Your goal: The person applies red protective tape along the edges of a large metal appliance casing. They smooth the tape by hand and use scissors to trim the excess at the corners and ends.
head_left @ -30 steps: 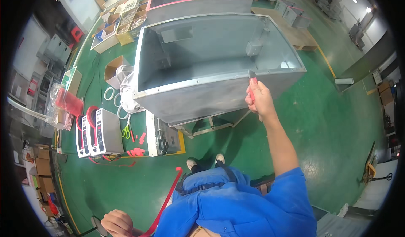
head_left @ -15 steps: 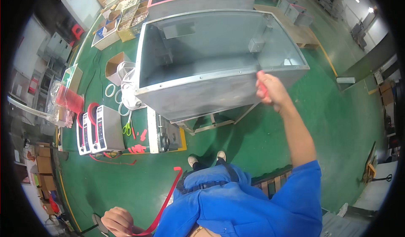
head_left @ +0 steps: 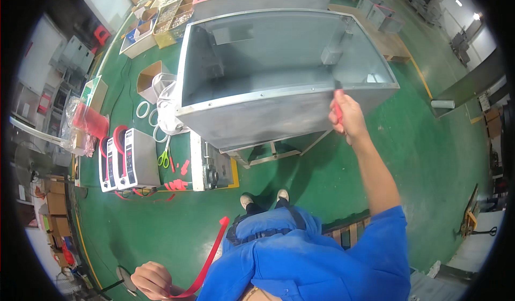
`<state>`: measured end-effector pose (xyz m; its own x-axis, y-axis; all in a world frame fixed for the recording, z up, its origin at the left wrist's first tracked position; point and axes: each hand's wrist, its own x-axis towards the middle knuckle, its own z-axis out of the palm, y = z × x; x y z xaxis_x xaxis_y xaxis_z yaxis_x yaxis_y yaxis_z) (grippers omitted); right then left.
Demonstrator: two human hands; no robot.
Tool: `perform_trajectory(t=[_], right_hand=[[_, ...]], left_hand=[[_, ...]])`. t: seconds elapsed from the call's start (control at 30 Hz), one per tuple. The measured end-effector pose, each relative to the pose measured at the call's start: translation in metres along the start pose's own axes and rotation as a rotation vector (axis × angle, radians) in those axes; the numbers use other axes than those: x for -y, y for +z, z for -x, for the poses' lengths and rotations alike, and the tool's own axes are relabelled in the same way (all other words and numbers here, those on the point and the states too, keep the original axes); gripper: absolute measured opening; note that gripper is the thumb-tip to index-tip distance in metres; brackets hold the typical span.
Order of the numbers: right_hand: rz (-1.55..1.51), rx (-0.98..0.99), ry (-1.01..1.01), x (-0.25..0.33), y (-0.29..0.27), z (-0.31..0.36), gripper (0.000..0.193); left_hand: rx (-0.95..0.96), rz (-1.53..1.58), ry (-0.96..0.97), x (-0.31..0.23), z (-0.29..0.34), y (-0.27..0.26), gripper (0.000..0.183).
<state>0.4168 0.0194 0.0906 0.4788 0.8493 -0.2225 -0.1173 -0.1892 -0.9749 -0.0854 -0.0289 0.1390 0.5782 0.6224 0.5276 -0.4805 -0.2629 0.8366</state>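
My right hand [head_left: 351,120] is closed round the red handle of a small tool [head_left: 337,108]. The tool's dark tip, its kind too blurred to tell, is at the front rim of a large grey open-topped metal box [head_left: 252,120], right of its middle. At the lower left my left hand [head_left: 150,279] is closed on a red tape strip [head_left: 213,254], well away from the box. The strip's free end hangs up beside my blue clothing.
The box rests on a metal stand [head_left: 274,155]. Another metal box with a red-edged rim [head_left: 263,0] stands behind. Left, a green table carries two white tape dispensers [head_left: 138,161], green-handled scissors [head_left: 164,159], a white cloth [head_left: 169,108] and parts bins [head_left: 174,25].
The tool's tip stays near the front rim, and my right hand has shifted slightly. The red strip's free end has curled over. My left hand stays low on the left.
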Motion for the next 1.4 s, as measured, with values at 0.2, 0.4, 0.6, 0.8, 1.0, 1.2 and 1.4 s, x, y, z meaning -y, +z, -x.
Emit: perform_trajectory(t=[0.2, 0.4, 0.6, 0.8, 1.0, 1.2, 1.4], right_hand=[[-0.070, -0.025, -0.302, -0.036, 0.021, -0.010, 0.039], [-0.207, -0.058, -0.307, -0.050, 0.032, -0.009, 0.038], [-0.184, -0.086, -0.307, -0.052, 0.030, -0.012, 0.038], [-0.284, -0.218, -0.327, -0.038, 0.018, -0.014, 0.037], [-0.318, -0.446, -0.222, -0.032, 0.040, -0.010, 0.038], [0.153, 0.423, -0.011, -0.095, 0.145, 0.052, 0.022], [0.373, 0.826, 0.052, -0.133, 0.299, 0.001, 0.040]], left_hand=[[-0.020, -0.006, 0.013, 0.002, 0.001, 0.000, 0.014], [-0.036, 0.006, 0.014, 0.004, -0.002, 0.001, 0.014], [0.071, 0.048, -0.029, 0.007, 0.002, -0.012, 0.012], [0.077, 0.058, -0.022, 0.008, 0.000, -0.013, 0.012], [-0.051, 0.072, 0.042, 0.015, -0.007, 0.003, 0.012], [-0.190, -0.018, 0.019, 0.012, 0.001, 0.007, 0.011], [-0.516, -0.197, -0.137, 0.008, 0.006, 0.018, 0.010]])
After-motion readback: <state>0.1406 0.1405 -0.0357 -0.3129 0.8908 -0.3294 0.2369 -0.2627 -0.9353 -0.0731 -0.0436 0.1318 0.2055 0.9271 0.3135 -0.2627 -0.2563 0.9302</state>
